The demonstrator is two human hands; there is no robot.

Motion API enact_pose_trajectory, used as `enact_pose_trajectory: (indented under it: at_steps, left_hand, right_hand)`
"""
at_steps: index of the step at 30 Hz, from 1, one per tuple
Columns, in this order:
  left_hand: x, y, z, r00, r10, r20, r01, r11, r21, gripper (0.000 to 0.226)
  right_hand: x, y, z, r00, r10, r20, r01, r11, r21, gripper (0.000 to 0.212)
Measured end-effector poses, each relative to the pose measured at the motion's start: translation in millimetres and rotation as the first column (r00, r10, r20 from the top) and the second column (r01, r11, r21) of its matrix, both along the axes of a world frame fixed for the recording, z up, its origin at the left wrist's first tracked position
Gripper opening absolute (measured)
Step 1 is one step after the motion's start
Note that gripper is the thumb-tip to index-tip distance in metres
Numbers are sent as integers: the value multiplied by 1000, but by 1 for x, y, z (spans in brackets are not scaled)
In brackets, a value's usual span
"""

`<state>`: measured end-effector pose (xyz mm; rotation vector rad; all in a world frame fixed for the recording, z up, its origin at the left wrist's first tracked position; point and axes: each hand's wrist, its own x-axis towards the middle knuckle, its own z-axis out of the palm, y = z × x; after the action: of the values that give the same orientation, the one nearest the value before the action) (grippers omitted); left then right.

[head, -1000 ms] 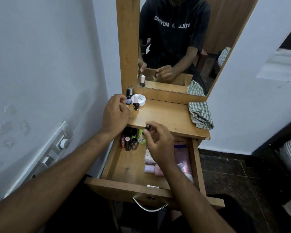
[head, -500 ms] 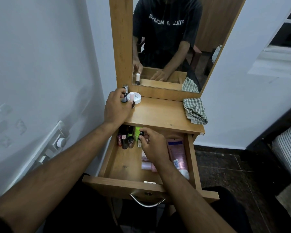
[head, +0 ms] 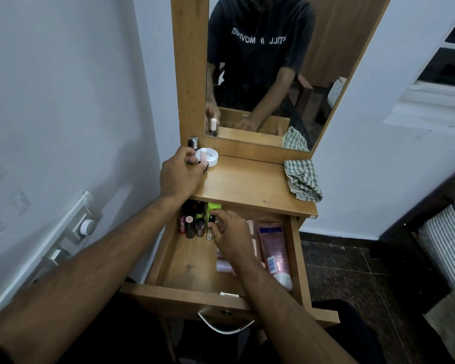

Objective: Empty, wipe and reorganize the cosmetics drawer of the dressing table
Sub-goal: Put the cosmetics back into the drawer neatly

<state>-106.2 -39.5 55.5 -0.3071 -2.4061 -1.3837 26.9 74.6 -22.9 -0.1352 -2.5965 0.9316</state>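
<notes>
Left hand (head: 180, 174) grips a bottle (head: 203, 156) on the tabletop (head: 247, 182); right hand (head: 230, 232) pinches a vial (head: 211, 219) in the drawer (head: 189, 261); crowded neighbours may topple.

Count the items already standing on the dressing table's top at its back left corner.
3: a dark bottle at the back, a round white tin, and a pink-capped bottle beside the left hand, which may hide more.

Pale bluish wall (head: 63, 88) left of the hands, bearing a white switch panel (head: 79, 227). Dark speckled floor tiles (head: 352, 271) to their right. Window frame (head: 436, 82) upper right. Dim light.
</notes>
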Motion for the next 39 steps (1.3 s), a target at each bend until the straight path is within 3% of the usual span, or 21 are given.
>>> enact_pose_trajectory:
  at_steps: [3, 8, 16, 19, 25, 33, 39]
  left_hand:
    - [-2, -1, -3, 1000, -8, 12, 8, 1000, -12, 35]
    - [-6, 6, -6, 1000, -21, 2, 21, 1000, -21, 38]
    - [0, 15, -4, 998, 15, -68, -13, 999, 36, 21]
    - [16, 8, 5, 994, -12, -106, 21, 996, 84, 15]
    - [67, -24, 7, 983, -136, -120, 141, 989, 36, 15]
    - [101, -44, -17, 943, -333, 7, 327, 920, -216, 18]
    - [106, -45, -29, 934, -336, 121, 355, 833, -424, 14]
  right_hand:
    - [1, -2, 1, 998, -55, -15, 56, 997, 58, 38]
    - [5, -4, 3, 985, -146, -95, 149, 988, 24, 22]
    - [6, -3, 8, 987, -99, -125, 94, 995, -41, 22]
    - [7, -1, 13, 983, -110, -147, 101, 993, -66, 22]
    - [12, 6, 26, 958, -130, -256, 96, 985, -142, 16]
    - [13, 11, 29, 942, -185, -281, 129, 970, -208, 14]
    - [6, 14, 42, 927, -207, -313, 121, 955, -271, 15]
